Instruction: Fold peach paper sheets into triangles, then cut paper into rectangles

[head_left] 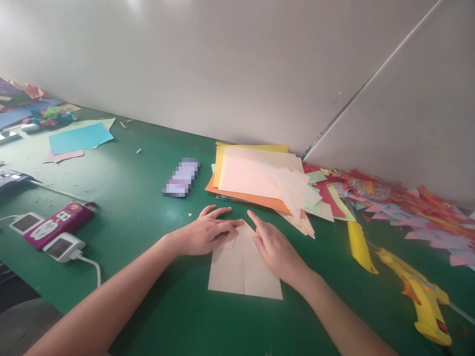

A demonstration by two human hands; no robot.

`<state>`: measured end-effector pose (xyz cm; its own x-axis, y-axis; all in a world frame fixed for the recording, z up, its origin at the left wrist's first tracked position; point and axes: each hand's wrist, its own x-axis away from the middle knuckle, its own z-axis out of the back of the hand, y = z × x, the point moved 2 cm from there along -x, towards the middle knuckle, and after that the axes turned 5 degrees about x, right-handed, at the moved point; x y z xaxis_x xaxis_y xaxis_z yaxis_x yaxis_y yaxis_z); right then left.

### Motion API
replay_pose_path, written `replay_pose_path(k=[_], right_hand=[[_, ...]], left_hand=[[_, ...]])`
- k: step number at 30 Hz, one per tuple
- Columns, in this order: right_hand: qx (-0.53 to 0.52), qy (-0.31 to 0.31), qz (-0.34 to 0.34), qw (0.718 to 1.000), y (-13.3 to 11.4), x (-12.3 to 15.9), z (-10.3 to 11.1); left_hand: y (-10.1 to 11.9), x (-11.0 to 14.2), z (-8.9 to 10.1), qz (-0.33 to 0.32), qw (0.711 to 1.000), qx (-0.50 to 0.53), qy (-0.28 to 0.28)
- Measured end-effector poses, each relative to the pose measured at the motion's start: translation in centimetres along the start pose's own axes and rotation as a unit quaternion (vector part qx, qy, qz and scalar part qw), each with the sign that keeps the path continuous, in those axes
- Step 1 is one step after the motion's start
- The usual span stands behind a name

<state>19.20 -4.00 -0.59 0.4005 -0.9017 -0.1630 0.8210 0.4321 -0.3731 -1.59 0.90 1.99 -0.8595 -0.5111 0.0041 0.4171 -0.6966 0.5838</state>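
Cream paper sheet (232,273) looks light, crease-prone, best edge-held; left hand (210,232) loosely spread over its left fold, right hand (279,248) half-curled at its right edge, neither visibly gripping.

No word, brand or number can be read with certainty. The purple power strip (82,216) on the worktop (137,267) bears a large white emblem (43,230), a smaller white marking (64,216) with dark shapes in it, and a round orange sticker (73,208); all three are too blurred to make out. The phone (181,178) shows only coarse pixel blocks, so its display is illegible. An orange-red light (426,287) glows on the yellow glue gun (432,309).
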Motion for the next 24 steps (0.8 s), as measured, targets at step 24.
replay_pose_path(k=[24], right_hand=[[0.146,-0.065,0.047,0.986,-0.4,-0.4,-0.1]], left_hand=[[0.8,1.8,2.3,-0.038,0.999,0.007,0.025]])
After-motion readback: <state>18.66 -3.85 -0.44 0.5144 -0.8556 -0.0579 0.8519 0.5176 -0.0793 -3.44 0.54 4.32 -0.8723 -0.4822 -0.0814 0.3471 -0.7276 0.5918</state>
